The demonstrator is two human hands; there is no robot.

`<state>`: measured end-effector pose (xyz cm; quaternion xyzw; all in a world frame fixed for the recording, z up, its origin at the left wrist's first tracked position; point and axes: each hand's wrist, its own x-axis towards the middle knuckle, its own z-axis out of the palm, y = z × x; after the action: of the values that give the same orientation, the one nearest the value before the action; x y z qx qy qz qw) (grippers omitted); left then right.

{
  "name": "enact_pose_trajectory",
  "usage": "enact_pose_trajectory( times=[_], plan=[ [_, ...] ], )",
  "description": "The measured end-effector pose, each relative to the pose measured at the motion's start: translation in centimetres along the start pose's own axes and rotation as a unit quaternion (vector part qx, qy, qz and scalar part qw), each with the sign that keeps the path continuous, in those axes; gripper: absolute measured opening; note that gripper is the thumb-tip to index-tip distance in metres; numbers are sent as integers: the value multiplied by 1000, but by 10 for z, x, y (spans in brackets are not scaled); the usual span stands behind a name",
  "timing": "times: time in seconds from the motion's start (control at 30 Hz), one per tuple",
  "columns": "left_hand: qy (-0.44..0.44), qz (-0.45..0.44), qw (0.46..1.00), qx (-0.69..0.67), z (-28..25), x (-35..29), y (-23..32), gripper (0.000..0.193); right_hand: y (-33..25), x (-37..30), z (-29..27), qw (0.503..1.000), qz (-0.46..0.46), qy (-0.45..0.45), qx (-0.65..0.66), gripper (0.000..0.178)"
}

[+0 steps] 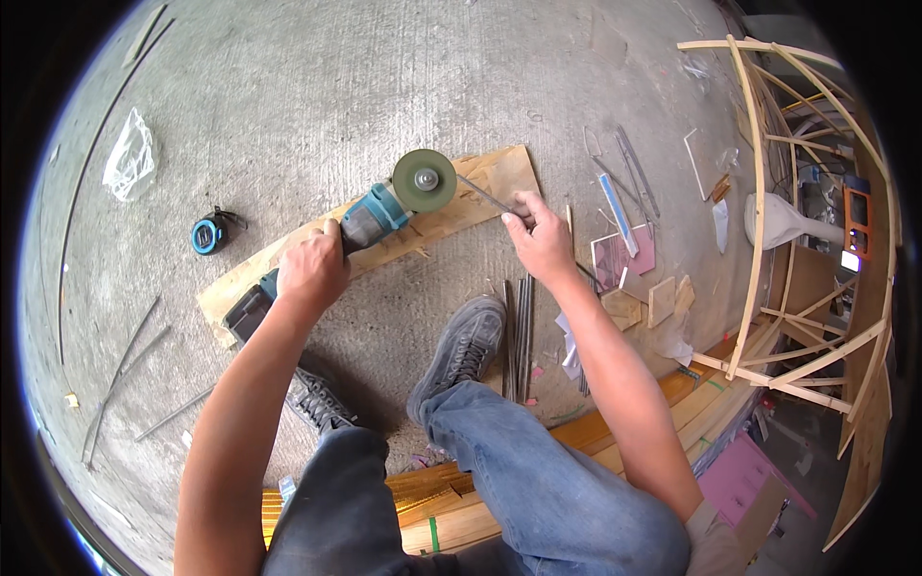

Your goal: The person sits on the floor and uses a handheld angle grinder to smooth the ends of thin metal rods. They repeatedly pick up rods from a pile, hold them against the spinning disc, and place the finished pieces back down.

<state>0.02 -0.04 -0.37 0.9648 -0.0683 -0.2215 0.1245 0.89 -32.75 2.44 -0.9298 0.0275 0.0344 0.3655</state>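
My left hand (pixel 315 265) is wrapped round the body of a teal and black cordless angle grinder (pixel 373 217). A green cutting disc (pixel 424 180) faces up at the grinder's far end; whether it spins I cannot tell. The grinder's black battery (pixel 248 312) sticks out behind my left hand. Between the fingers of my right hand (pixel 540 236) is a thin grey metal rod (pixel 488 196). Its far end comes up to the disc's right edge; whether they touch I cannot make out. Both are above a long wooden board (pixel 499 173) lying on the concrete floor.
A tape measure (pixel 206 234) and a clear plastic bag (pixel 131 156) lie to the left. Several metal bars (pixel 520 336) rest beside my right shoe (pixel 463 350). Pink and wooden offcuts (pixel 661 301) are scattered at right, near a wooden slat frame (pixel 759 192). Planks (pixel 451 518) lie beneath my legs.
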Motion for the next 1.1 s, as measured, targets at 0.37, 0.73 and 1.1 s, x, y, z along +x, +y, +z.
enact_pose_trajectory(
  times=[0.37, 0.73, 1.1],
  plan=[
    [10, 15, 1000, 5, -3, -2, 0, 33, -9, 7, 0, 979, -160, 59, -110, 22],
    [17, 17, 1000, 7, -4, -4, 1, 30, -15, 4, 1, 951, -223, 74, -199, 21],
    [16, 20, 1000, 4, -5, -4, 1, 33, -15, 5, 0, 952, -229, 40, -198, 24]
  ],
)
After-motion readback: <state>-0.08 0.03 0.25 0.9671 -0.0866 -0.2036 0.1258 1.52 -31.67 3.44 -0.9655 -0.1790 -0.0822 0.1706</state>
